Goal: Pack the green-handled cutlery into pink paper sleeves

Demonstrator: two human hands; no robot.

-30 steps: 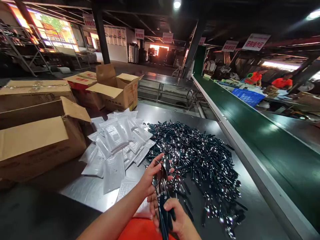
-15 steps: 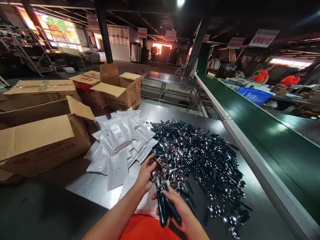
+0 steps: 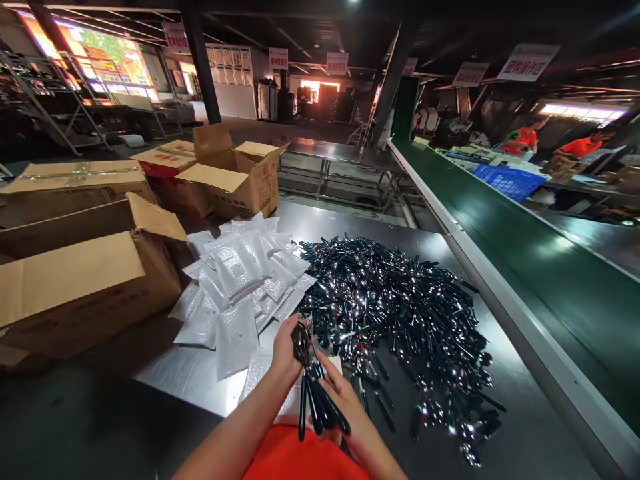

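Note:
A bunch of dark-handled spoons [image 3: 316, 403] is held between both hands near the table's front edge. My left hand [image 3: 285, 350] is closed around the shiny bowl ends. My right hand [image 3: 340, 393] grips the bunch lower down, by the dark green handles, which fan out toward my body. Just beyond and to the right spreads a large heap of the same cutlery [image 3: 395, 293]. Under my forearms lies a white padded mailer [image 3: 257, 373], partly hidden. A pile of similar white mailers [image 3: 240, 267] lies to the left of the heap.
Open cardboard boxes stand at the left [image 3: 70, 273] and back left [image 3: 250, 177]. A green conveyor belt [image 3: 500, 233] runs along the right side of the metal table [image 3: 180, 373]. Beyond it are a blue crate [image 3: 510, 181] and two people in orange-red tops.
The spoon handles have spread from a tighter bunch into a fan, swinging a little to the left. My right hand has shifted up and left along them, closer to my left hand.

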